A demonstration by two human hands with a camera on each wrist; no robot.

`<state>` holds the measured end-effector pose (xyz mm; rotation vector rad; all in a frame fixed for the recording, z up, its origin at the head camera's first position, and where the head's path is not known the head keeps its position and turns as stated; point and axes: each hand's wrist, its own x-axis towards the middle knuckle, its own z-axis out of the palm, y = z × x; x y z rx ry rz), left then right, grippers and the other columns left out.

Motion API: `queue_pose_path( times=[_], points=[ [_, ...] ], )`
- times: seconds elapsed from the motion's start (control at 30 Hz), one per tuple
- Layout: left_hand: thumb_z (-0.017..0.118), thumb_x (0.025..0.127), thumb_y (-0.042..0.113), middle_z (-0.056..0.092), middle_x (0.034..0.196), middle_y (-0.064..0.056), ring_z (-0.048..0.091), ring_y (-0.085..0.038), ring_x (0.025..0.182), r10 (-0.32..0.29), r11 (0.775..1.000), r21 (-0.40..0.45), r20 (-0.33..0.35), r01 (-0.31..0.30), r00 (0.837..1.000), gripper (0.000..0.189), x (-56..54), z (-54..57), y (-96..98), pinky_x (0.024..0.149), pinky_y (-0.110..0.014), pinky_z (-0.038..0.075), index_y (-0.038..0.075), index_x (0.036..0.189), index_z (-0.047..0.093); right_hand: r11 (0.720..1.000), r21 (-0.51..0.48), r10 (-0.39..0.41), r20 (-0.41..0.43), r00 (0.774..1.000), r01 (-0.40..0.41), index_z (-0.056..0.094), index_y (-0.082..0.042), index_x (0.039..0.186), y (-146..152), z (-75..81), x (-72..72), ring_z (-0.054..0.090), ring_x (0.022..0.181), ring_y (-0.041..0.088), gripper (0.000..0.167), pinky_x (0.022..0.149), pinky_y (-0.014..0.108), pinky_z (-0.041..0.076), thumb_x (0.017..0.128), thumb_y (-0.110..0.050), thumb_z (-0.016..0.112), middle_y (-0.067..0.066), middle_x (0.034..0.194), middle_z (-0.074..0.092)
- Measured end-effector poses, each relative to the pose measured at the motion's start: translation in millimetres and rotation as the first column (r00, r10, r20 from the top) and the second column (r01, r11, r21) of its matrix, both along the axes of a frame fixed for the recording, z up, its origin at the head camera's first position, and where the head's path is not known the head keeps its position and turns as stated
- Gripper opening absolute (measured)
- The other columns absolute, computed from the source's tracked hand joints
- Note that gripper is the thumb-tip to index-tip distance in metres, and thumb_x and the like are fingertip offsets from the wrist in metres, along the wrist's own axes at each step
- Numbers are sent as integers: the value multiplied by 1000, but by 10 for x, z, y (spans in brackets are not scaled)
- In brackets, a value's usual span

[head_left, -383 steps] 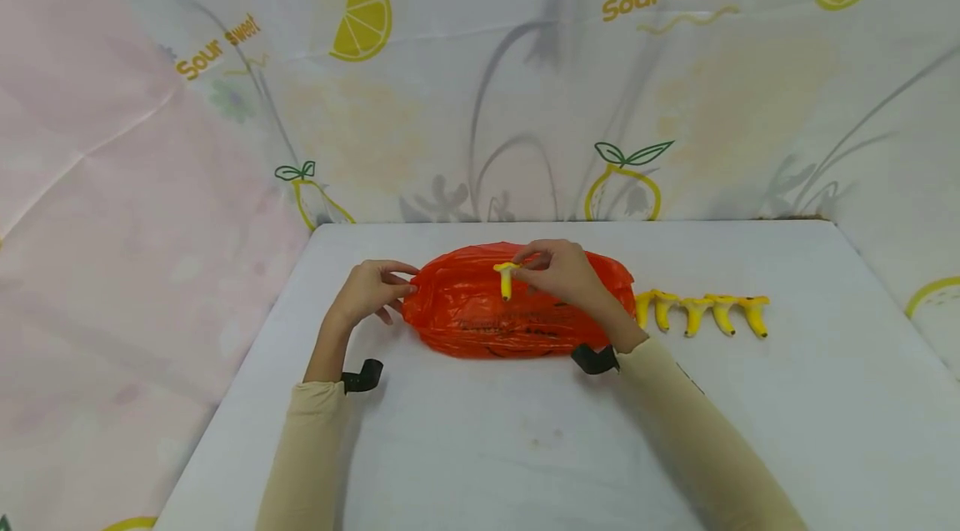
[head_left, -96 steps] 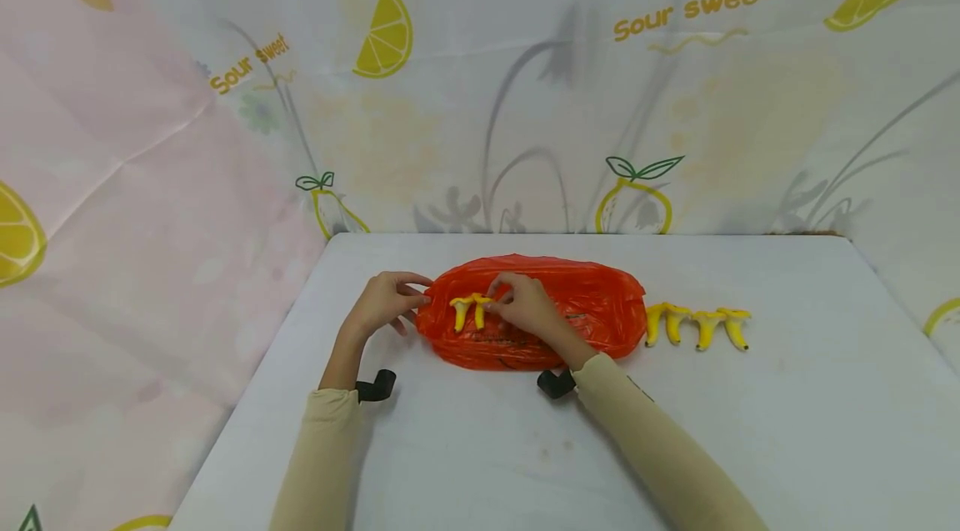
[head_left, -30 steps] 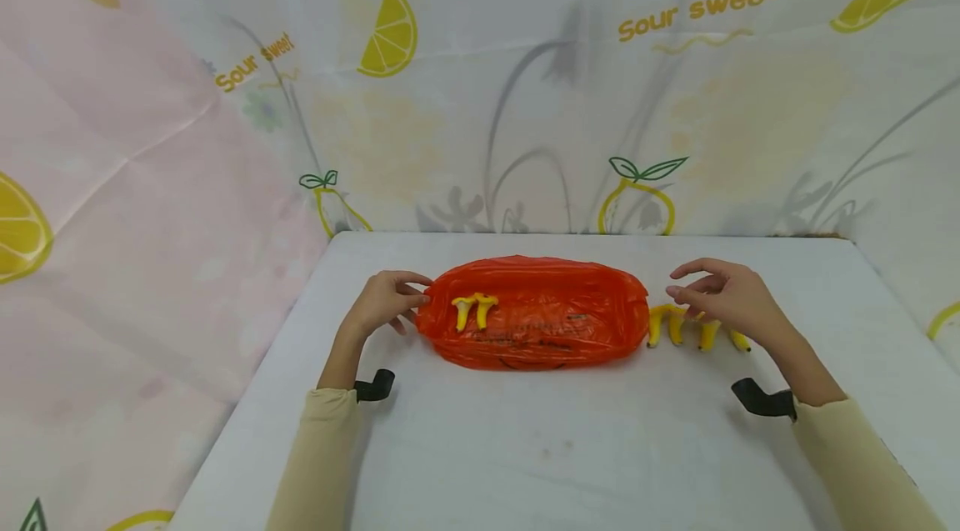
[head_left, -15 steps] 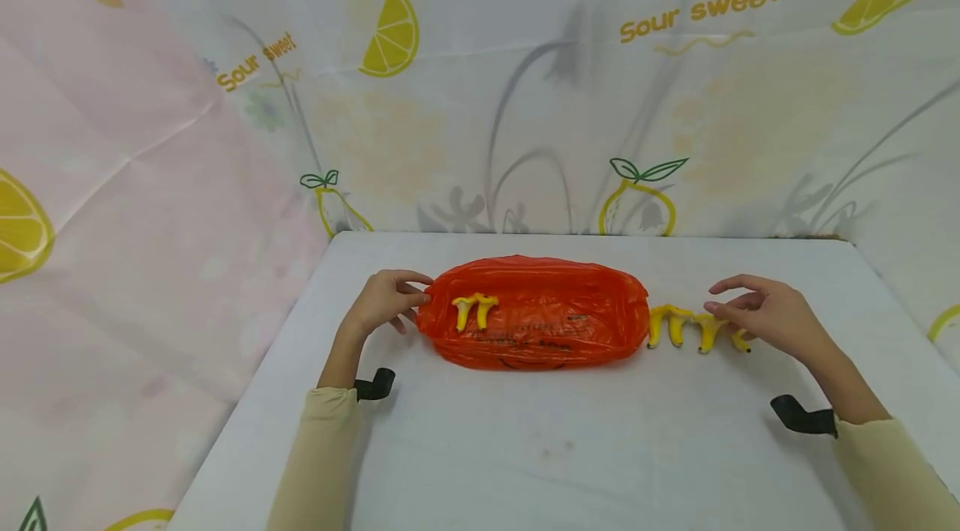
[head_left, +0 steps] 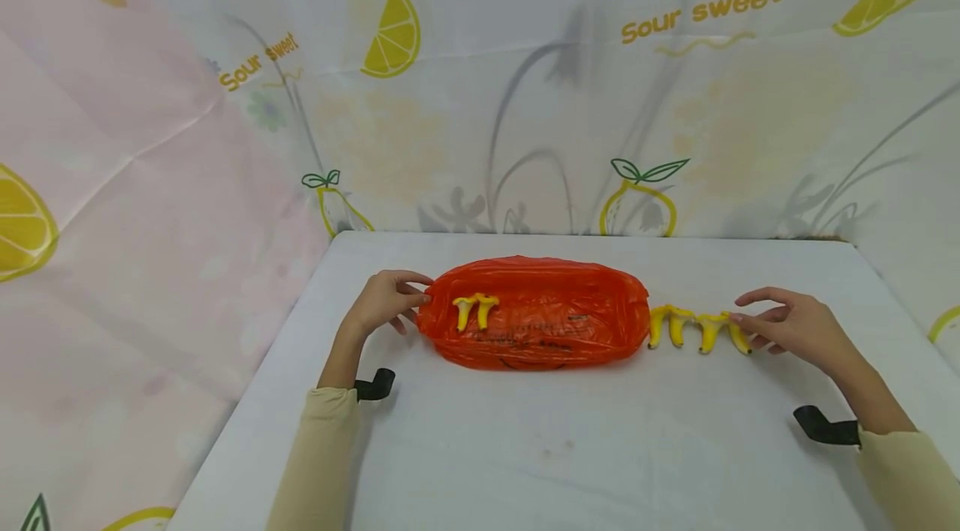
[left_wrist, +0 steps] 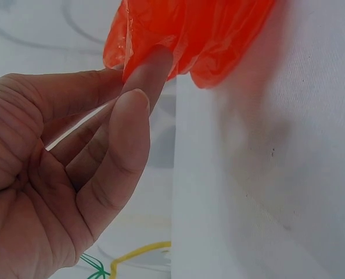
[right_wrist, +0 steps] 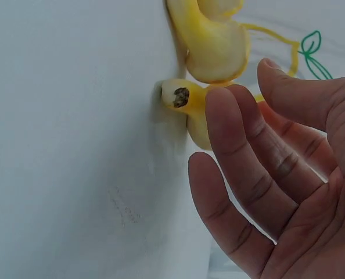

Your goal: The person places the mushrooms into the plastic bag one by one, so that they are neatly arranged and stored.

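A red plastic bag (head_left: pixel 540 298), spread in a shallow oblong shape with its top open, lies mid-table. Two yellow mushrooms (head_left: pixel 483 311) with flared caps are inside, near its left end. At that end my left hand (head_left: pixel 381 300) pinches the bag's edge; the red plastic (left_wrist: pixel 178 35) shows between its fingertips. To the right of the bag stands a row of several more yellow mushrooms (head_left: pixel 708 333). Beside the row's last mushroom (head_left: pixel 741 337) is my right hand (head_left: pixel 802 327), fingers parted. In the right wrist view, fingertips overlap that mushroom (right_wrist: pixel 184 96), its dark stem end towards the camera.
The white table (head_left: pixel 495 448) meets a printed cloth wall (head_left: pixel 525 97) along its back edge. Another patterned cloth (head_left: pixel 150 222) hangs at the left. A black wrist mount (head_left: pixel 375 385) sits on each forearm.
My right hand has left the second mushroom in the bag and moved right, past the row to its far end. The row is one mushroom shorter than at first. My left hand has stayed.
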<state>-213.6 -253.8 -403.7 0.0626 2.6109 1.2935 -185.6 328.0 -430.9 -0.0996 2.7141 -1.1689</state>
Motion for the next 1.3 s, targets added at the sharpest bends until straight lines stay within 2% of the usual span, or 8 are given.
queue_pose_path(
  times=[0.5, 0.9, 1.07, 1.3],
  points=[
    [69, 93, 13, 72, 104, -17, 71, -31, 70, 0, 1000, 4, 10, 0, 1000, 34, 17, -13, 2, 53, -39, 59, 5, 126, 65, 1000, 28, -13, 1, 1000, 13, 59, 6, 118, 53, -89, 40, 67, 65, 15, 48, 55, 29, 54, 91, -32, 72, 7, 78, 73],
    [69, 93, 13, 72, 103, -17, 71, -32, 71, -10, 1000, -1, 11, 10, 1000, 34, 17, -2, 20, 54, -38, 59, 5, 126, 65, 1000, 14, -14, -19, 1000, 14, 59, 5, 116, 115, -86, 57, 69, 66, 13, 46, 56, 29, 56, 91, -31, 72, 10, 84, 74],
    [69, 93, 14, 72, 103, -16, 72, -29, 71, -14, 1000, -7, 10, 14, 1000, 34, 16, 14, 23, 54, -38, 59, 6, 127, 65, 999, -29, -14, -36, 999, 13, 58, 5, 117, 138, -30, 65, 70, 66, 15, 45, 57, 30, 58, 92, -29, 72, 11, 85, 74],
    [69, 93, 14, 72, 103, -17, 72, -30, 71, -19, 1000, -2, 9, 19, 1000, 34, 17, 16, 21, 53, -38, 59, 5, 126, 65, 997, -71, -32, -78, 996, 26, 56, 3, 117, 56, 146, 65, 72, 67, 21, 45, 58, 31, 59, 92, -31, 71, 15, 87, 74]
  ],
)
